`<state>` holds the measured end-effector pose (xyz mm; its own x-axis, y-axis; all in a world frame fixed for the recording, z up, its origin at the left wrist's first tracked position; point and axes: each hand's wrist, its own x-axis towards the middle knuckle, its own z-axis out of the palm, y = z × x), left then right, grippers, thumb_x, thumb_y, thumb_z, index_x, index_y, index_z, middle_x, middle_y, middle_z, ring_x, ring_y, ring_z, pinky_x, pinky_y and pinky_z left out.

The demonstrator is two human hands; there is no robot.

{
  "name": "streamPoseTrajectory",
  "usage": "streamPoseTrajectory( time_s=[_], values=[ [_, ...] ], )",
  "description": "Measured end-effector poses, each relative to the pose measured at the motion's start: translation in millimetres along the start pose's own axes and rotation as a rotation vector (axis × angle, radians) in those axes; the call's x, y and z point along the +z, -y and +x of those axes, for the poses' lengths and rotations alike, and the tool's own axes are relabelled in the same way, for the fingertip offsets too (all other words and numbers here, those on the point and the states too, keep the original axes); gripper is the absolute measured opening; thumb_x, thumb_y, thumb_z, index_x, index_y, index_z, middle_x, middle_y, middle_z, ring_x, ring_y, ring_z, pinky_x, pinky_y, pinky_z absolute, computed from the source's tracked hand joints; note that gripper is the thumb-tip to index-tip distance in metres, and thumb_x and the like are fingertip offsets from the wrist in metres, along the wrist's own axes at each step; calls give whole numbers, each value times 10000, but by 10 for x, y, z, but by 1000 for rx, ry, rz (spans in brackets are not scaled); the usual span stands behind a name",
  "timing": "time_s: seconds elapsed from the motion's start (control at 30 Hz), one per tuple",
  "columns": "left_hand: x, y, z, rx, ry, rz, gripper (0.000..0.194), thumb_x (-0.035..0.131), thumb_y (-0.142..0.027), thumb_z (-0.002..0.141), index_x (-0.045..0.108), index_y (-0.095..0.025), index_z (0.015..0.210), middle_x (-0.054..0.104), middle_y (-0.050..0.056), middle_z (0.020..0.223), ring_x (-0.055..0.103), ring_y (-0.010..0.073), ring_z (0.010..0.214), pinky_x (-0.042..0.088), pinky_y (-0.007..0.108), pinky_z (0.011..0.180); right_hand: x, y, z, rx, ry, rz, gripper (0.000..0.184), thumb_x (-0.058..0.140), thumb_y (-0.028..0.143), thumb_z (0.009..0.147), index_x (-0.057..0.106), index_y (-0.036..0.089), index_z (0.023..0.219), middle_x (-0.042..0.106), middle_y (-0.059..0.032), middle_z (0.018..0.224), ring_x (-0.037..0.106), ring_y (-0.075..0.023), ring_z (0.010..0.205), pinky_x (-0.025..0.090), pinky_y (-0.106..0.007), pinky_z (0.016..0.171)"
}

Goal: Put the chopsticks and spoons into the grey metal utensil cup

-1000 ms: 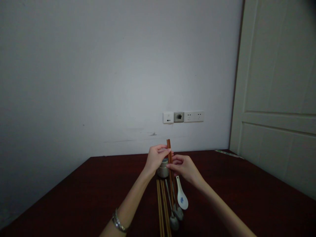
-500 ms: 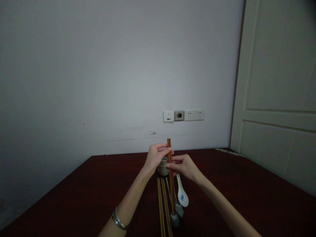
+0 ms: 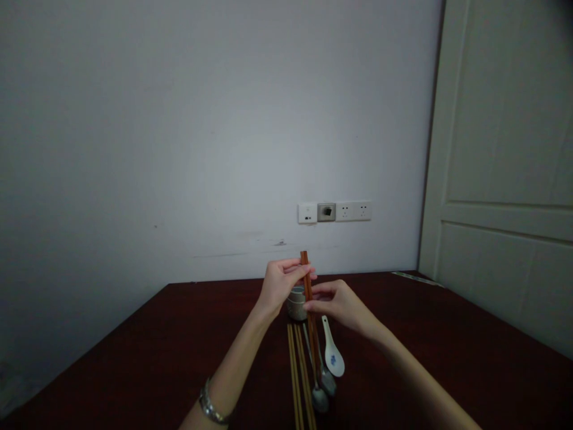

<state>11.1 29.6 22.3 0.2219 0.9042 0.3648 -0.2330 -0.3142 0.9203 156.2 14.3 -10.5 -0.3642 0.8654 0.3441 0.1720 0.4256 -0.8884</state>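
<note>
A pair of reddish-brown chopsticks [image 3: 312, 331] is held up in front of me, their top ends leaning slightly left. My left hand [image 3: 284, 283] pinches them near the top, fingers closed. Lower down, my right hand [image 3: 333, 303] grips the same chopsticks between thumb and fingers. Behind both hands stands a pale patterned cup [image 3: 296, 307], partly hidden. Beneath them lie several lighter wooden chopsticks [image 3: 295, 370] side by side. Two metal spoons, one nearer [image 3: 319, 399] and one farther [image 3: 328, 381], rest beside those. Right of them is a white soup spoon [image 3: 333, 358] with a blue mark.
Everything stands on a dark red table [image 3: 179, 352] against a pale wall [image 3: 224, 149]. Sockets and a switch plate [image 3: 335, 211] are on that wall. A whitish panelled door [image 3: 505, 179] is at the right. A thin patterned strip [image 3: 417, 278] lies at the table's back right.
The held chopsticks' top ends have tilted slightly left, and their lower ends have shifted a little right. Both hands keep their grip. The whole view has moved slightly.
</note>
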Motion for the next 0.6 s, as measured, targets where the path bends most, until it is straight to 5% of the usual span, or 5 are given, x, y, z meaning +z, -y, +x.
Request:
streamPoseTrajectory(
  time_s=[0.27,0.6],
  values=[
    [-83,-186,-70,52,98,21,301,669,-263,662,651,-65,888,678,131,842,646,207,744,508,320,726,-257,584,39,-177,-285,-45,310,616,366,681,667,161,907,684,-72,851,629,-189,778,522,-319,674],
    [-13,-333,-233,124,215,110,308,615,-248,715,644,-90,978,680,109,858,639,191,753,488,320,761,-57,550,47,-243,-343,143,246,663,320,645,673,170,839,684,-50,831,629,-170,741,529,-299,668]
  ],
)
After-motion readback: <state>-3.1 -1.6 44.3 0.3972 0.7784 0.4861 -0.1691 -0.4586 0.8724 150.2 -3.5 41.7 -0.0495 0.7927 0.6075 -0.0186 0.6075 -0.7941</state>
